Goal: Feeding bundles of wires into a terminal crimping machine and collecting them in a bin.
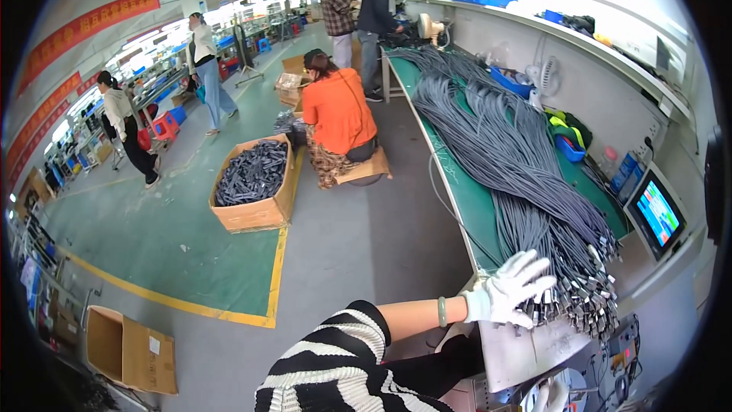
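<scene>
Gray cables (496, 137) lie by the left hand (507, 291), whose gloved fingers spread wide apart, its arm stretched to the right. I can't tell if the right hand (550, 395), low down, grips anything. The long cable pile covers much of a green table (476, 217). Farther off, a person in orange (339, 114) sits near a box (248, 218) of dark parts. Red banners (91, 23) have writing.

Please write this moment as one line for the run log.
left hand: open, at connector ends, contact unclear | right hand: partly visible, grip unclear | grey cables: lying on green table
</scene>
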### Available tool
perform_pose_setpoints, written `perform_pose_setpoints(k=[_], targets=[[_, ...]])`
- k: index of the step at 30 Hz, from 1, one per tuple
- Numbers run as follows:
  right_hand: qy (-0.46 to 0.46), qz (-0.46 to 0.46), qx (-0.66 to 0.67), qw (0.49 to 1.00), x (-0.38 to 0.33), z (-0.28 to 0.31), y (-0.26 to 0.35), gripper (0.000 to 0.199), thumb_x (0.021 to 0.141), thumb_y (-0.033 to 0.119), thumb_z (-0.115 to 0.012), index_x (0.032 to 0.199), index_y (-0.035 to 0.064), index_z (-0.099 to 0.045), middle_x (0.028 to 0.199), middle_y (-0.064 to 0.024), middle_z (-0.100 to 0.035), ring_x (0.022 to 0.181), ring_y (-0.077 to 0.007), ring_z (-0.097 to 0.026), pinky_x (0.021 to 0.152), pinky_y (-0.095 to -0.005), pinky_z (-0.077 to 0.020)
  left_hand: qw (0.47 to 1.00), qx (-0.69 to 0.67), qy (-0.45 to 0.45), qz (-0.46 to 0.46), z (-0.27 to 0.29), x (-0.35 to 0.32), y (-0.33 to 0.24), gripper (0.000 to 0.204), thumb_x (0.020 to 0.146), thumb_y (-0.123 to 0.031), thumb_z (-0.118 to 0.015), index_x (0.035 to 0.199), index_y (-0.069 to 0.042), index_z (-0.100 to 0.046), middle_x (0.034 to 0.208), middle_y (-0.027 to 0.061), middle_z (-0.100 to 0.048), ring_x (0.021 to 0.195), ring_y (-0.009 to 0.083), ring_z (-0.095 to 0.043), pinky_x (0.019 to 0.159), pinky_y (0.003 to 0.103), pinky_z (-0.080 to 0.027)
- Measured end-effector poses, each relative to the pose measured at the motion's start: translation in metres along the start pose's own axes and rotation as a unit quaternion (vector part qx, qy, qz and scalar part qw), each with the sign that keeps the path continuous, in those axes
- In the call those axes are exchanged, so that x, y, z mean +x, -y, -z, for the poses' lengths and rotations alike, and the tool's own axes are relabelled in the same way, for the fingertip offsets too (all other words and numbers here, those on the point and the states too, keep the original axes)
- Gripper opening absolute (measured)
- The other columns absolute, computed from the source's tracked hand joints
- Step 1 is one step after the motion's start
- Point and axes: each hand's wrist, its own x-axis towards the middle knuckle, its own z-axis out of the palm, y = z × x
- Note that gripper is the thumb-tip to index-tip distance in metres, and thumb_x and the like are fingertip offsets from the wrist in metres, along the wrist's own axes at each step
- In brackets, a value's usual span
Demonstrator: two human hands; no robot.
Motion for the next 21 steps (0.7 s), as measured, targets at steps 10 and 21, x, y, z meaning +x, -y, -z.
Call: perform_pose_setpoints(k=[10, 21], targets=[[-0.031, 0.089, -0.037, 0.995, 0.189, -0.132, -0.013, 0.037, 0.092, 0.018, -0.053, 0.124, -0.0007, -0.053, 0.121, -0.0192, -0.052, 0.104, -0.033, -0.055, 0.094, -0.0384, -0.0423, 0.9, -0.067, 0.265, 0.34, -0.014, 0.014, -0.009, 0.108, 0.066, -0.053, -0.074, 0.15, -0.01, -0.02, 0.156, 0.0248, -0.006, 0.141, 0.0508, -0.008, 0.111, 0.059, -0.023], [0.045, 0.119, -0.14, 0.982, 0.179, -0.105, 0.022, 0.029, 0.092, 0.019, -0.053, 0.11, -0.0032, -0.059, 0.1, -0.0176, -0.061, 0.089, -0.0296, -0.057, 0.083, -0.0358, -0.0461, 0.899, -0.096, 0.221, 0.366, -0.047, 0.01, -0.013, 0.109, 0.065, -0.048, -0.075, 0.149, -0.007, -0.02, 0.155, 0.028, -0.003, 0.14, 0.0538, -0.006, 0.114, 0.058, -0.016]])
